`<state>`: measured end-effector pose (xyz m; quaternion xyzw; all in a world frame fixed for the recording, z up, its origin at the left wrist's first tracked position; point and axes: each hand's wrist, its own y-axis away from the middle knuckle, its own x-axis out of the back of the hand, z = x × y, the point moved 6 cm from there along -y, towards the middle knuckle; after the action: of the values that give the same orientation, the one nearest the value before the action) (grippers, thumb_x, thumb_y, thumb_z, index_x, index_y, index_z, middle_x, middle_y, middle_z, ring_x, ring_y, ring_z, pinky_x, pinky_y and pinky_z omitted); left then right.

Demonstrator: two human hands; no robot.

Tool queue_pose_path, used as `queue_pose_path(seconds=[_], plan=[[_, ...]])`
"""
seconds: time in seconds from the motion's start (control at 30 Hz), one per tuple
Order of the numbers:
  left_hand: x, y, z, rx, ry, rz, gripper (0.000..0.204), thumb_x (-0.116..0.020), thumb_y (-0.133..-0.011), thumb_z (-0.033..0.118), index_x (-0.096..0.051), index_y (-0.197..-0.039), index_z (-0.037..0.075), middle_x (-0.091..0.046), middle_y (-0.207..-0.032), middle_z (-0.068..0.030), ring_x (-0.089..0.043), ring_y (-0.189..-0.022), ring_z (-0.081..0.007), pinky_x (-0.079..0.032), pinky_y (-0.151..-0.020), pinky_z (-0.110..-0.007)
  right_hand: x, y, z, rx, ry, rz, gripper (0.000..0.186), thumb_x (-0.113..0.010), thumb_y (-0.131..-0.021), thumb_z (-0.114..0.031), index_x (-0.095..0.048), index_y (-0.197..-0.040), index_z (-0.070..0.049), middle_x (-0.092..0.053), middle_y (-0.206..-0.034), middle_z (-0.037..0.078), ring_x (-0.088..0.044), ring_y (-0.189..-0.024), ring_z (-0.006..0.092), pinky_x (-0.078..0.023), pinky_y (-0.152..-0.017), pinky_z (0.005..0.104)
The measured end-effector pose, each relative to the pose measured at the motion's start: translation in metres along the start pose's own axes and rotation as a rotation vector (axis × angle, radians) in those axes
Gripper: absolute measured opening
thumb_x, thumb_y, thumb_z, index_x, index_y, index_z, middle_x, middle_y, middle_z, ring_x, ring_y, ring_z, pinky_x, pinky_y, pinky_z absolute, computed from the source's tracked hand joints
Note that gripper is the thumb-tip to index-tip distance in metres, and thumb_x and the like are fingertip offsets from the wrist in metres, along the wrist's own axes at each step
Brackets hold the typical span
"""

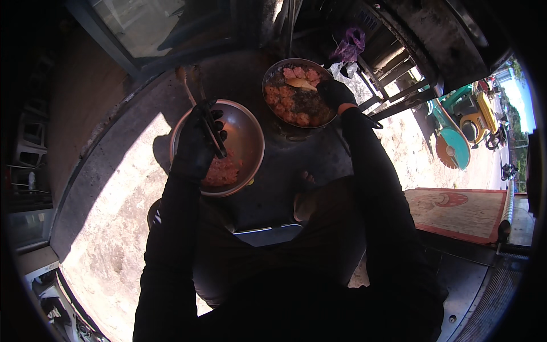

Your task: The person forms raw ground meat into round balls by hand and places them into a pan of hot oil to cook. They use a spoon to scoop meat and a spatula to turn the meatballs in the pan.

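Note:
My left hand, in a black glove, is closed around metal tongs over a wide metal bowl. The far ends of the tongs reach past the bowl's rim. Pinkish raw minced mixture lies in the near part of the bowl. My right hand, also black-gloved, is at the right rim of a round frying pan. It grips what looks like a wooden spatula, whose pale blade is over the pan. Several browned lumps sit in dark oil, with pinker ones at the far side.
A purple plastic bag hangs beyond the pan, near a slatted wooden structure. Off to the right are a green machine with a round blade and a red-bordered mat. A glass-fronted cabinet stands ahead on the left.

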<state>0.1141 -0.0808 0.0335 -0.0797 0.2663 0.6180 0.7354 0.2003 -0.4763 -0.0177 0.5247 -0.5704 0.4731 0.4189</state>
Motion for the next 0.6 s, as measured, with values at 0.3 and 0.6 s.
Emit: queue_pose_path(seconds=[0.3, 0.6], plan=[[0.002, -0.001, -0.001, 0.019, -0.042, 0.045, 0.036, -0.046, -0.105, 0.029, -0.054, -0.135, 0.010, -0.063, -0.113, -0.0053, -0.060, -0.092, -0.0144, -0.054, -0.077, -0.030, -0.090, -0.041, 0.020, 0.130, 0.246, -0.162, 0.028, -0.055, -0.087, -0.028, -0.076, -0.092, -0.009, -0.072, -0.100, 0.017, -0.069, -0.096, 0.0345, -0.053, -0.088, 0.0457], [0.000, -0.005, -0.003, 0.032, 0.065, 0.014, 0.041, -0.046, -0.105, 0.031, -0.053, -0.135, 0.004, -0.061, -0.108, -0.0084, -0.061, -0.084, -0.0156, -0.054, -0.071, -0.034, -0.088, -0.029, 0.014, -0.038, 0.084, -0.026, 0.029, -0.051, -0.092, -0.029, -0.072, -0.104, -0.013, -0.071, -0.106, 0.016, -0.067, -0.100, 0.0357, -0.052, -0.087, 0.0489]])
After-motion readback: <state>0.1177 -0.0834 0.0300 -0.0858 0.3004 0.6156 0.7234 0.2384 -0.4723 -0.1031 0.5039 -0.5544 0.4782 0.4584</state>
